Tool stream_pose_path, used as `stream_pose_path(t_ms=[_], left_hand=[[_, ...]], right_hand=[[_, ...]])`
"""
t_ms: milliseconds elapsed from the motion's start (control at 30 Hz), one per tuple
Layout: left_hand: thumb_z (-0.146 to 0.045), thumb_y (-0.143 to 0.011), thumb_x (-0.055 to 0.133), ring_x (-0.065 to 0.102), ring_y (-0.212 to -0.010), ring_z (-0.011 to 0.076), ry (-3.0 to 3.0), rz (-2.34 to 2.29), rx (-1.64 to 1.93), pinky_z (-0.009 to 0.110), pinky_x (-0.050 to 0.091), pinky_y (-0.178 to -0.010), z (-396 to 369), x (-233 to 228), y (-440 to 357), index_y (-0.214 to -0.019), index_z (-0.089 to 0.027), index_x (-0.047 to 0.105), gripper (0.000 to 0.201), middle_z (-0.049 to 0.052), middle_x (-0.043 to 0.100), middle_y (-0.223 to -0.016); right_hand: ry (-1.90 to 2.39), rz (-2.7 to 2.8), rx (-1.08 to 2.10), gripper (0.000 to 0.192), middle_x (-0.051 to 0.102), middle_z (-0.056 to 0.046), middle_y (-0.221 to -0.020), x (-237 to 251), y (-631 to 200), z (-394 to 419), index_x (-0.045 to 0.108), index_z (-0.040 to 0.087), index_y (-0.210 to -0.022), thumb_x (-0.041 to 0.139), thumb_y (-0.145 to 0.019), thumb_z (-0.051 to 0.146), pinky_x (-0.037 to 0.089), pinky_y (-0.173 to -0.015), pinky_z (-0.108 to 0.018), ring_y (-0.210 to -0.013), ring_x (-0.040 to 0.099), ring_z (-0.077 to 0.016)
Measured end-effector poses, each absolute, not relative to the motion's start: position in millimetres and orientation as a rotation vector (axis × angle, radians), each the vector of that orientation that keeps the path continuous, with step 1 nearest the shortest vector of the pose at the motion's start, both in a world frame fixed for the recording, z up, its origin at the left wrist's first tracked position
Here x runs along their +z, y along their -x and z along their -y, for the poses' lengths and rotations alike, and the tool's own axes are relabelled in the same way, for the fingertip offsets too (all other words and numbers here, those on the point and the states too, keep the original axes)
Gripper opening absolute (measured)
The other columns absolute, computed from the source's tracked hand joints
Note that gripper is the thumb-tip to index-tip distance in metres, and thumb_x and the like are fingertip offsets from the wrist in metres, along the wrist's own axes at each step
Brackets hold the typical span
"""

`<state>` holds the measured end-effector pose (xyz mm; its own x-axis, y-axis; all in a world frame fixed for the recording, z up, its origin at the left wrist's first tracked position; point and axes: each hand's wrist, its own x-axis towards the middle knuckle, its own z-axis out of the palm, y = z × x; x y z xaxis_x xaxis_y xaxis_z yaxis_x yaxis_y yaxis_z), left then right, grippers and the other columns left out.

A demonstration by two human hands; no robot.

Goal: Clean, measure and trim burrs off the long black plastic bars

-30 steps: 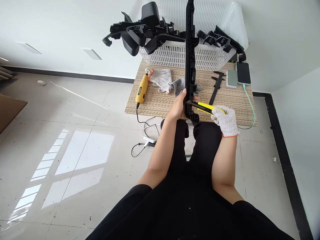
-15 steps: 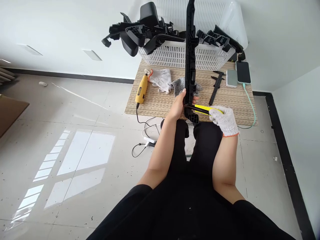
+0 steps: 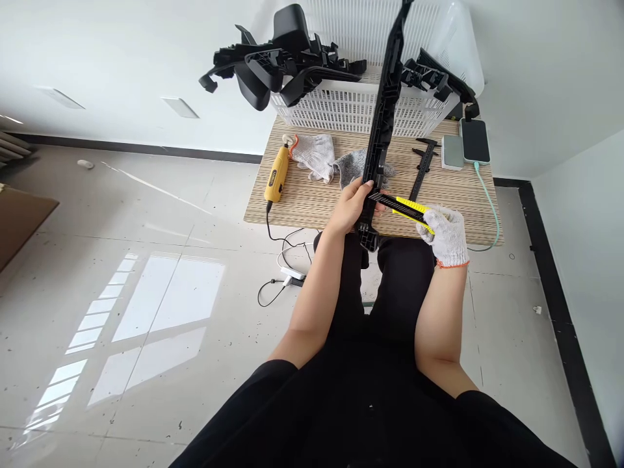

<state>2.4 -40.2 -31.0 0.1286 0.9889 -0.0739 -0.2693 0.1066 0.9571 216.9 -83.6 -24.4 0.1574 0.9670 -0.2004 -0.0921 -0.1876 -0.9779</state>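
My bare left hand (image 3: 353, 207) is closed round the lower part of a long black plastic trim piece (image 3: 385, 110). The piece stands tilted, its top leaning right in front of the white basket and its lower end above my knees. In a white knit glove, my right hand (image 3: 444, 235) grips a yellow and black utility knife (image 3: 409, 211). Its tip end meets the trim piece just beside my left thumb; I cannot tell whether the blade cuts in. A grey glove (image 3: 351, 168) lies behind the piece, partly hidden.
A white slatted basket (image 3: 326, 107) holds several black plastic parts (image 3: 283, 58) that jut over its rim. On the wood-striped table (image 3: 312, 211) lie a yellow rotary tool (image 3: 277, 174), a white glove (image 3: 316, 156), a black caliper (image 3: 423, 170) and a phone (image 3: 474, 141) on a green cable.
The trim piece has turned from nearly upright to leaning right at its top. My right hand and the knife have shifted slightly right, and the knife now slants more steeply.
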Motion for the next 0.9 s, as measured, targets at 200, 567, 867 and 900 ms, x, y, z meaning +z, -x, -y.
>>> stream_pose_path(t_ms=[200, 567, 867, 900], left_hand=[[-0.050, -0.097, 0.053, 0.075, -0.098, 0.0232, -0.978, -0.939, 1.205, 0.038, 0.062, -0.088, 41.7, -26.1, -3.1, -0.107, -0.020, 0.070, 0.036, 0.008, 0.076, -0.108], [-0.032, -0.096, 0.054, 0.071, -0.108, 0.0205, -0.904, -0.858, 1.244, 0.030, 0.058, -0.091, 41.8, -24.3, 1.8, -0.129, -0.025, 0.065, 0.036, 0.004, 0.077, -0.109], [-0.046, -0.099, 0.053, 0.071, -0.076, 0.0136, -0.833, -0.959, 1.202, 0.023, 0.054, -0.067, 41.2, -22.9, 0.4, -0.109, -0.019, 0.071, 0.034, 0.003, 0.070, -0.090], [-0.042, -0.099, 0.053, 0.071, -0.076, 0.0128, -0.834, -0.955, 1.211, 0.023, 0.054, -0.067, 42.2, -22.7, 0.3, -0.109, -0.020, 0.070, 0.030, 0.002, 0.070, -0.090]], right_hand=[[1.344, 0.906, 1.265, 0.032, 0.054, 0.005, -0.060, -25.5, -217.8, 83.3, 0.071, 0.019, -0.076, 0.085, -0.063, 0.045, 0.042, -0.039, -0.015, -0.045, 0.055, -0.0057], [1.312, 0.896, 1.287, 0.033, 0.052, 0.005, -0.055, -21.9, -217.4, 84.6, 0.069, 0.018, -0.071, 0.086, -0.062, 0.045, 0.043, -0.039, -0.015, -0.042, 0.051, -0.0044], [1.364, 0.862, 1.278, 0.033, 0.058, 0.004, -0.058, -22.8, -217.0, 84.3, 0.070, 0.020, -0.077, 0.086, -0.061, 0.045, 0.047, -0.041, -0.016, -0.047, 0.060, -0.0078], [1.367, 0.859, 1.268, 0.034, 0.058, 0.004, -0.058, -22.1, -216.3, 84.1, 0.069, 0.020, -0.078, 0.085, -0.061, 0.045, 0.047, -0.041, -0.016, -0.047, 0.060, -0.0081]])
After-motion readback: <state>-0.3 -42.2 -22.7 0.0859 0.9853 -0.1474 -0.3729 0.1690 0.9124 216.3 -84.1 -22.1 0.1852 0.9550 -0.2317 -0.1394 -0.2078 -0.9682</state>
